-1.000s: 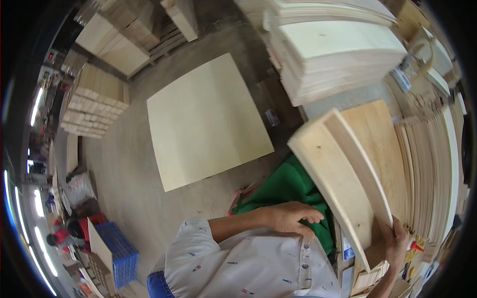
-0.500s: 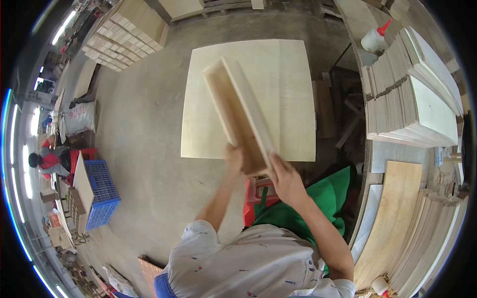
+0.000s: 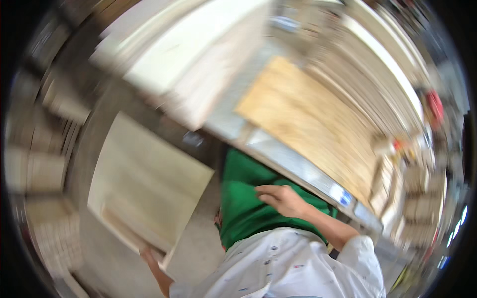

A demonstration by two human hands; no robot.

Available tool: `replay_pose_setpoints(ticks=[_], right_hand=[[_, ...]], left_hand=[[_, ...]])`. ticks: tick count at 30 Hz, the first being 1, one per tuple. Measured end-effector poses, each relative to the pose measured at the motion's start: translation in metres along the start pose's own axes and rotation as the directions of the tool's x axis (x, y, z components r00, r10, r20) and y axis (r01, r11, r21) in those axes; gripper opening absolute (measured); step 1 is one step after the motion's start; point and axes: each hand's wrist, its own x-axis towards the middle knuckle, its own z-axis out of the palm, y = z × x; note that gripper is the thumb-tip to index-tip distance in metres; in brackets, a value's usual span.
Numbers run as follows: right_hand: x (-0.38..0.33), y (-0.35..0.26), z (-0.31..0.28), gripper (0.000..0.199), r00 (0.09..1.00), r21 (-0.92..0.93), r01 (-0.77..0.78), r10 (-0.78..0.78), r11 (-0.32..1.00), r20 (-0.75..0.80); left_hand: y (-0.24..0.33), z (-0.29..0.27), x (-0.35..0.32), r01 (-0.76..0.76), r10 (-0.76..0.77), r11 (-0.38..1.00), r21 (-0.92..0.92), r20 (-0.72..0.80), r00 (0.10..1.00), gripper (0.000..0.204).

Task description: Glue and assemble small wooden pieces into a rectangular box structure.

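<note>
My left hand (image 3: 149, 256) grips the near end of a long, narrow, pale wooden box (image 3: 126, 229), open on one side. Motion blurs the box, which shows low over the left part of a large pale board (image 3: 149, 174). My right hand (image 3: 282, 199) is apart from the box, in front of my green apron (image 3: 243, 193). Its fingers are loosely bent with a gap between them, and nothing shows in them. A workbench edge (image 3: 278, 174) runs close beyond this hand.
On the bench lies a yellowish plywood sheet (image 3: 308, 129), with a row of thin boards (image 3: 367, 84) behind it. A tall stack of pale panels (image 3: 198, 54) stands toward the upper left. Wood stacks (image 3: 54, 238) blur at the far left.
The view has swung right toward the bench. My right hand has let go of the wooden box and moved away from it; my left hand keeps hold, now at the lower left.
</note>
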Motion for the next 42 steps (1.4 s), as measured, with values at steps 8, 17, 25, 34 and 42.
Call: replay_pose_setpoints(ticks=[8,17,25,34,42], right_hand=[[-0.115,0.036,-0.061,0.029,0.781,0.196,-0.016,0.135,0.98,-0.61],[-0.249,0.101,-0.065,0.023,0.14,0.476,-0.063,0.48,0.877,-0.866],[-0.377,0.175,-0.174,0.029,-0.169,0.247,-0.442,0.191,0.862,-0.967],[-0.352,0.3,-0.351,0.03,0.182,0.059,-0.746,0.289,0.663,-0.94],[-0.348,0.315,-0.385,0.029,0.335,0.031,-0.836,0.554,0.548,-0.763]], left_hand=[[0.282,0.167,-0.143,-0.542,0.447,0.727,0.42,0.309,0.839,0.049],[0.449,0.497,-0.307,-0.936,0.754,0.098,-0.339,0.639,-0.153,0.039],[0.494,0.615,-0.263,-0.997,0.662,-0.061,-0.047,0.745,-0.076,0.055],[0.516,0.639,-0.302,-0.978,0.521,-0.003,-0.208,0.834,-0.179,0.052],[0.514,0.671,-0.284,-0.98,0.523,-0.011,-0.198,0.834,-0.174,0.048]])
